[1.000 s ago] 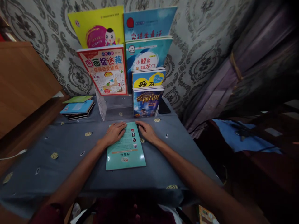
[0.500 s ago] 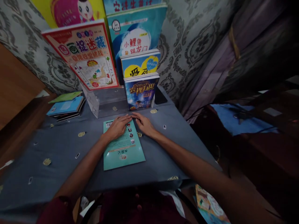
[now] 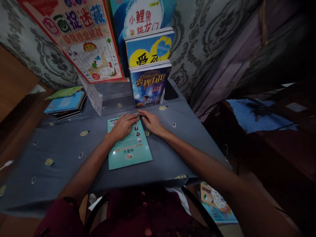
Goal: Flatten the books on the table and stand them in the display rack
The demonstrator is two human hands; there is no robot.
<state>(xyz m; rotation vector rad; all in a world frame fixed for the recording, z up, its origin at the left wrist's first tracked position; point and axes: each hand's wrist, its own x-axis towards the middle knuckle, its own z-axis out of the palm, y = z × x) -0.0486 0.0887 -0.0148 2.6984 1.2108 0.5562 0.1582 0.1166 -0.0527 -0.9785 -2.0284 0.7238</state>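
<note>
A thin teal booklet (image 3: 128, 153) lies flat on the grey-blue tablecloth (image 3: 61, 148) in front of me, its back cover up. My left hand (image 3: 122, 126) rests palm down on the booklet's far half, fingers stretched toward its top edge. My right hand (image 3: 151, 121) lies flat at the booklet's upper right corner, partly on the cloth, fingertips almost meeting the left hand's. Just beyond the hands stands a clear acrylic display rack (image 3: 108, 97) with a dark blue picture book (image 3: 149, 84) in its front right slot.
More children's books stand in the rack's rear tiers: a yellow-blue one (image 3: 148, 47) and a red-bordered one (image 3: 81, 39). A small stack of thin books (image 3: 65, 104) lies at the table's left back. A dark phone (image 3: 171, 93) sits beside the rack. Another book (image 3: 216, 204) lies on the floor at right.
My view has moved closer and lower toward the rack. Both hands slid toward each other at the booklet's top edge; the booklet stays flat in place.
</note>
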